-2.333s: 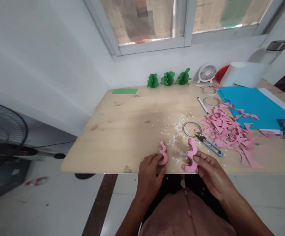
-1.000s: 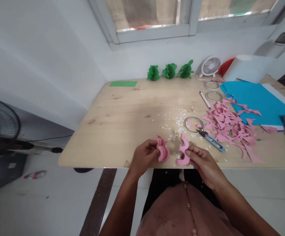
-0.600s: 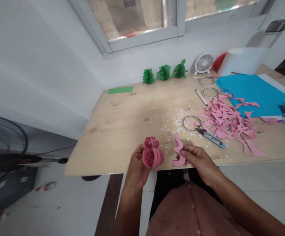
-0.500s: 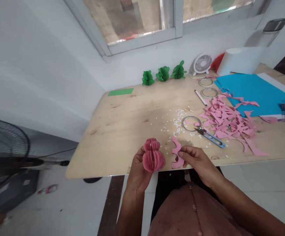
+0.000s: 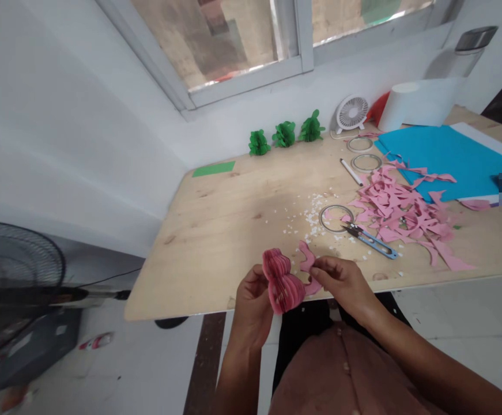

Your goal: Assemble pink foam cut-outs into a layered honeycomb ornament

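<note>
My left hand is closed on a pink layered paper ornament, two rounded bulges of many stacked sheets, tilted over the table's front edge. Between thumb and fingers, my right hand pinches a curved pink paper cutout. The ornament sits just left of the cutout and overlaps its lower part in view; whether they touch I cannot tell. Beyond my right hand lie blue thread snips, their blades reaching a metal ring. A heap of pink paper scraps spreads to the right.
Three green paper ornaments stand along the wall by a small white fan. A green strip lies at the far left of the table. White bits, a marker, more rings and blue sheets lie around.
My left hand has moved right and turned the paper ornament, bringing it close to the cutout. My right hand still pinches the cutout, which has shifted slightly left. The view has tilted a little.
</note>
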`<state>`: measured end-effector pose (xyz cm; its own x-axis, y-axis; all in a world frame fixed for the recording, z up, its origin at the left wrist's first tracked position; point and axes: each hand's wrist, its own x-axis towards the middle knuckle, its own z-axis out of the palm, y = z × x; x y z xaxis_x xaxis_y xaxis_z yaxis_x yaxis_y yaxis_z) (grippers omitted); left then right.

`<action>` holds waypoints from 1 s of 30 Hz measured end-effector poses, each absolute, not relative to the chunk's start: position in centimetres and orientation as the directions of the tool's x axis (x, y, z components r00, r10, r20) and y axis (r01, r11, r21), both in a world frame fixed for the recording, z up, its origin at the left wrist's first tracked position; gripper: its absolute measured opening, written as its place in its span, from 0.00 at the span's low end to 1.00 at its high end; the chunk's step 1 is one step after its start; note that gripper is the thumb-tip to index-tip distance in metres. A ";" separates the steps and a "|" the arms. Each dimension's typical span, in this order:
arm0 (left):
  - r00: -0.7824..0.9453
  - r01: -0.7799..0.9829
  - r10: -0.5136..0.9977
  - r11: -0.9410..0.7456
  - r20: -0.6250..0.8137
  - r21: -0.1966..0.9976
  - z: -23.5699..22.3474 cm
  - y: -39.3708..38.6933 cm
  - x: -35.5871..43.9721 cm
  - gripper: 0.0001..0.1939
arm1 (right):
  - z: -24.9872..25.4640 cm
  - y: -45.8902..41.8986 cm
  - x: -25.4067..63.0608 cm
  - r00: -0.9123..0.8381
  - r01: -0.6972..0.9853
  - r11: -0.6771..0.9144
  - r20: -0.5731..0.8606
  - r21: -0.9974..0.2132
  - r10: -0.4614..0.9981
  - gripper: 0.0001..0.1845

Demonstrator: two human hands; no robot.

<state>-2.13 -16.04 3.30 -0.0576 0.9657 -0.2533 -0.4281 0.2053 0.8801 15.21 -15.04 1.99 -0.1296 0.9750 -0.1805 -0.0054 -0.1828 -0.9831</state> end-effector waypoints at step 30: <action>0.122 -0.396 0.992 0.083 -0.037 0.915 4.7 -17.0 -1.4 0.09 | 2.5 -16.1 15.5 -0.191 0.001 -0.173 -0.170 -0.985 0.967 0.11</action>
